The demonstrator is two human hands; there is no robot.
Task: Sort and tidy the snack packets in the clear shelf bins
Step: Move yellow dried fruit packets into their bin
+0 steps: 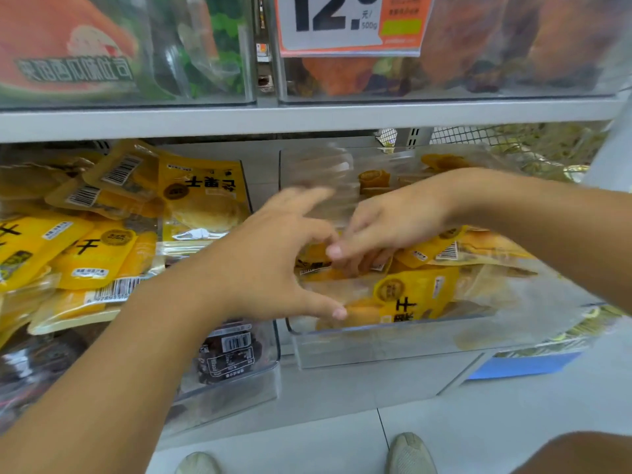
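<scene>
Two clear shelf bins sit side by side. The right bin (376, 343) holds several yellow snack packets (417, 295) of dried fruit. My left hand (270, 265) reaches over the gap between the bins with fingers spread, its thumb touching a packet at the bin's front. My right hand (386, 224) reaches in from the right, and its curled fingers pinch a yellow packet (316, 260) in the middle of the pile. The left bin (246, 384) is heaped with more yellow packets (201, 196) over dark packets (229, 354).
A grey shelf board (307, 118) runs above, carrying clear bins of other snacks and a price tag (342, 25). Wire mesh (478, 135) backs the shelf at the right. A blue label (523, 366) hangs below. My shoes (410, 453) stand on the tiled floor.
</scene>
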